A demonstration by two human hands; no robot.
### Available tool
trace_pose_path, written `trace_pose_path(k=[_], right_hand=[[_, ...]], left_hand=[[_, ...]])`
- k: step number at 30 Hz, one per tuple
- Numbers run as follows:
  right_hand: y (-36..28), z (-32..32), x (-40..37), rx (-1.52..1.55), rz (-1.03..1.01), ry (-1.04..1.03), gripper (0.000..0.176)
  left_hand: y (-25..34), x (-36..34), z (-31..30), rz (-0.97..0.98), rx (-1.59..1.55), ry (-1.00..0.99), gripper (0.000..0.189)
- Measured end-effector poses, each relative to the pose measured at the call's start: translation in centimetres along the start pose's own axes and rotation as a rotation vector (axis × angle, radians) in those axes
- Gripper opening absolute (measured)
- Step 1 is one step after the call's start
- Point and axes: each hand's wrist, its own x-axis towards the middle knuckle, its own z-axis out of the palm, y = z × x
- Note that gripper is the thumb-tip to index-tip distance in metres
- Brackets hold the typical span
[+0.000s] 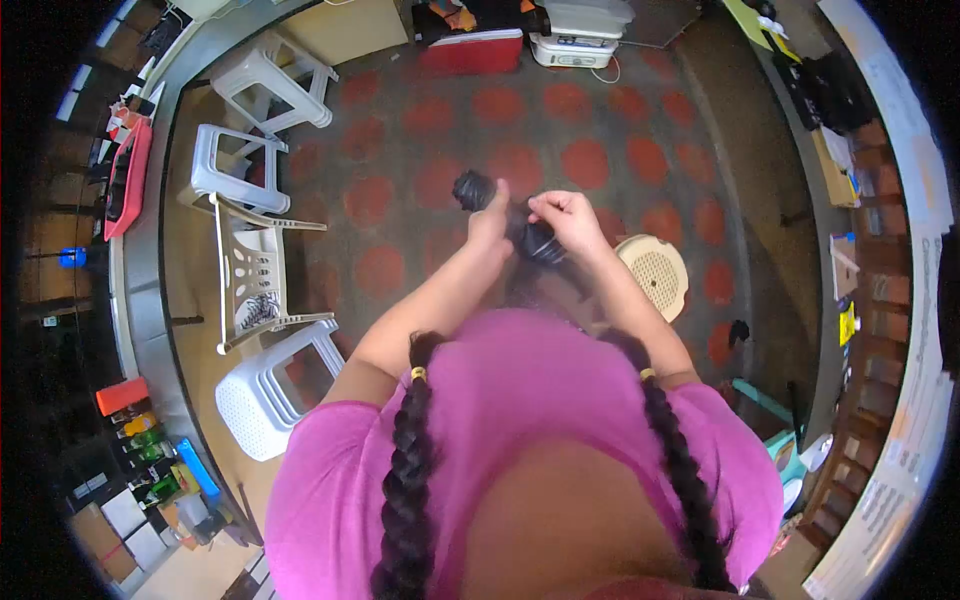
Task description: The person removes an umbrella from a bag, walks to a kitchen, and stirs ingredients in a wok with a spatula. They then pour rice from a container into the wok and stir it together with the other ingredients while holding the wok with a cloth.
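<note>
My left hand [488, 222] is closed round a bunched, dark black bundle [474, 189] with a crumpled end, and its thumb points up along the side. Just to the right, my right hand [566, 216] is raised with thumb and forefinger pinched together; what they grip, if anything, is too small to make out. Beneath that hand sits a second folded black piece [541, 243], shiny and creased. Both hands are held out in front of my chest, a short way apart, above the red-dotted floor [430, 117].
A round cream stool [655, 277] stands by my right forearm. Along the left are white plastic stools [240, 165], a cream chair [255, 275] and stacked white stools [270, 390]. A red box [472, 53] and white containers [575, 50] lie at the far end, with counters on both sides.
</note>
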Motion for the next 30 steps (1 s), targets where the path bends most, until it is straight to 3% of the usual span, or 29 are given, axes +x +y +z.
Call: trace_pose_path(k=[3, 5, 7, 9, 11, 14, 19, 21, 25, 27, 29, 30], right_hand=[[-0.6, -4.6, 6.0, 0.189, 0.071, 0.078, 0.019], [-1.1, -8.0, 10.9, 0.244, 0.079, 0.144, 0.013], [0.8, -12.3, 16.8, 0.07, -0.04, 0.128, 0.01], [0.3, -14.6, 19.9, 0.247, -0.016, 0.106, 0.012], [-0.8, -16.5, 23.8, 0.052, -0.188, -0.038, 0.017], [-2.4, -18.1, 28.3, -0.06, -0.186, -0.165, 0.02], [-4.4, -19.2, 35.3, -0.235, -0.156, -0.219, 0.014], [-3.8, -18.8, 39.8, -0.444, -0.31, -0.072, 0.011], [-3.1, -16.9, 49.7, -0.391, -0.426, 0.077, 0.017], [-7.1, -15.4, 54.3, -0.474, 0.056, 0.093, 0.03], [-11.0, -12.9, 57.3, -0.47, -0.009, 0.142, 0.032], [-13.2, -11.2, 57.6, -0.515, -0.194, 0.163, 0.03]], left_hand=[[2.7, 2.5, 7.1, 0.073, 0.004, 0.092, 0.045], [3.9, 5.5, 9.9, 0.077, -0.042, 0.022, 0.046], [5.7, 7.0, 12.7, 0.05, -0.091, -0.028, 0.046], [6.5, 9.0, 14.4, 0.012, -0.142, -0.084, 0.046], [8.7, 11.5, 16.1, 0.016, -0.126, -0.162, 0.042], [11.9, 14.1, 18.5, -0.042, -0.173, -0.193, 0.036], [17.9, 21.0, 20.1, -0.204, -0.171, -0.308, 0.034], [21.1, 23.5, 21.0, -0.186, -0.151, -0.314, 0.033], [27.7, 27.0, 23.5, -0.102, -0.02, -0.318, 0.038], [31.2, 29.7, 25.2, -0.06, 0.064, -0.189, 0.036], [33.5, 35.4, 25.5, 0.01, 0.036, -0.222, 0.038], [34.7, 37.4, 25.5, -0.001, 0.018, -0.174, 0.039]])
